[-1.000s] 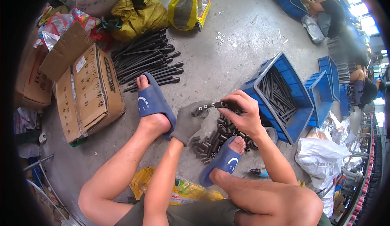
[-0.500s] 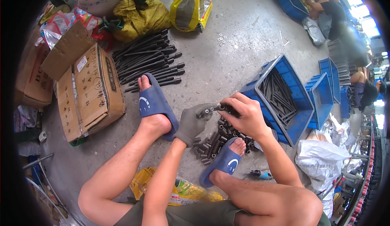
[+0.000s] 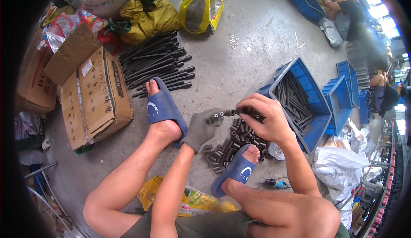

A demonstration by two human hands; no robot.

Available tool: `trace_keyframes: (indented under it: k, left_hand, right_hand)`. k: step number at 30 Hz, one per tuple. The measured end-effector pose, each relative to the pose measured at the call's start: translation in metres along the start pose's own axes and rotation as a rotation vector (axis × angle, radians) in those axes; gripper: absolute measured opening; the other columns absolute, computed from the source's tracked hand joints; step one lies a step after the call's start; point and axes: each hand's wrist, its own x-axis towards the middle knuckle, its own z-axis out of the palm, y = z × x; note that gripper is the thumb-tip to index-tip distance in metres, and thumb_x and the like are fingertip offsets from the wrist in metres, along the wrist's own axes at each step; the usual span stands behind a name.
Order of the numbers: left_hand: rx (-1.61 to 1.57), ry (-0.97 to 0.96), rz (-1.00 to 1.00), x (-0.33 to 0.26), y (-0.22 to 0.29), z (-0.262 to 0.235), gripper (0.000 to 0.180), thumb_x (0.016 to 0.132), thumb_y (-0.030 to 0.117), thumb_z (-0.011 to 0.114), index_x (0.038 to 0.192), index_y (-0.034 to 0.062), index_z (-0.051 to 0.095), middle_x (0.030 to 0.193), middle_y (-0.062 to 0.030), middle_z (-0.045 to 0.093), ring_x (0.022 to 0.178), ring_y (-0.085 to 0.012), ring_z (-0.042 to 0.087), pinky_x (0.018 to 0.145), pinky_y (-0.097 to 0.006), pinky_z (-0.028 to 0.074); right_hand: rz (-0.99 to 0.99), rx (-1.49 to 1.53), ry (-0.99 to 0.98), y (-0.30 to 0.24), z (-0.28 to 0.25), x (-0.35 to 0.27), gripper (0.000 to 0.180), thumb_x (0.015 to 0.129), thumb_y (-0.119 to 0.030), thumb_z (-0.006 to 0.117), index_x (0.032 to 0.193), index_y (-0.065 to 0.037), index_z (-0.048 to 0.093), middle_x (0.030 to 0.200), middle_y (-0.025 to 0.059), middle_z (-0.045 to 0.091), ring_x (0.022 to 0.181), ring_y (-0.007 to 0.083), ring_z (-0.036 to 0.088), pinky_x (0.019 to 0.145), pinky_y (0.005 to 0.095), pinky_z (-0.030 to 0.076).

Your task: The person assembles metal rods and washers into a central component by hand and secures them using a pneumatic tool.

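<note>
My left hand (image 3: 202,129), in a grey glove, is closed around several short black tube sleeves (image 3: 218,115), their pale open ends showing. Another black sleeve (image 3: 230,112) sticks out from its fingertips toward the right hand. My right hand (image 3: 274,120) is bare and bent over several more black sleeves (image 3: 250,111), which lie under its curled fingers. A narrow gap separates its fingertips from the sleeve at the left hand. Below both hands, a loose pile of the same sleeves (image 3: 224,152) lies on the floor beside my right sandal (image 3: 237,169).
Left of centre lie long black rods (image 3: 158,67) by a cardboard box (image 3: 96,97). A blue crate (image 3: 319,124) of dark rods stands at the right, with further crates (image 3: 338,99) beyond. A small blue-and-black tool (image 3: 276,183) lies by my right leg. Another person (image 3: 353,13) sits far right.
My right hand has drawn away to the right and slightly up from the left hand, leaving a sleeve at the left fingertips. The left hand has barely moved.
</note>
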Motion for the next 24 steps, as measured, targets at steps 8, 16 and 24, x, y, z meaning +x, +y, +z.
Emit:
trace_keyframes:
  k: [8,16,24]
  left_hand:
    - [0.003,0.043,0.090,0.004,0.003,0.003,0.032,0.088,0.004,0.072,0.119,0.0096,0.077,0.099,-0.0208,0.076,0.090,-0.0342,0.077,0.076,-0.040,0.058]
    - [0.130,-0.047,0.076,0.009,0.000,0.000,0.024,0.093,0.007,0.074,0.116,0.0069,0.075,0.099,-0.0199,0.076,0.085,-0.0264,0.072,0.075,-0.038,0.057]
    - [0.082,-0.110,0.062,0.013,0.005,0.001,0.015,0.097,0.010,0.073,0.112,0.0035,0.074,0.094,-0.0205,0.075,0.079,-0.0143,0.067,0.073,-0.036,0.056]
  right_hand:
    - [-0.204,-0.284,-0.066,0.000,0.016,0.016,0.028,0.076,-0.018,0.090,0.097,-0.009,0.074,0.091,0.0055,0.070,0.089,0.0277,0.064,0.078,0.0392,0.056]
    - [-0.275,-0.294,-0.118,0.009,0.014,0.021,0.024,0.076,-0.015,0.088,0.091,-0.007,0.072,0.088,0.0062,0.067,0.091,0.0290,0.063,0.080,0.0408,0.054]
    - [-0.322,-0.320,-0.176,0.015,0.012,0.028,0.024,0.076,-0.016,0.087,0.091,-0.007,0.072,0.083,0.0067,0.063,0.088,0.0300,0.060,0.079,0.0423,0.054]
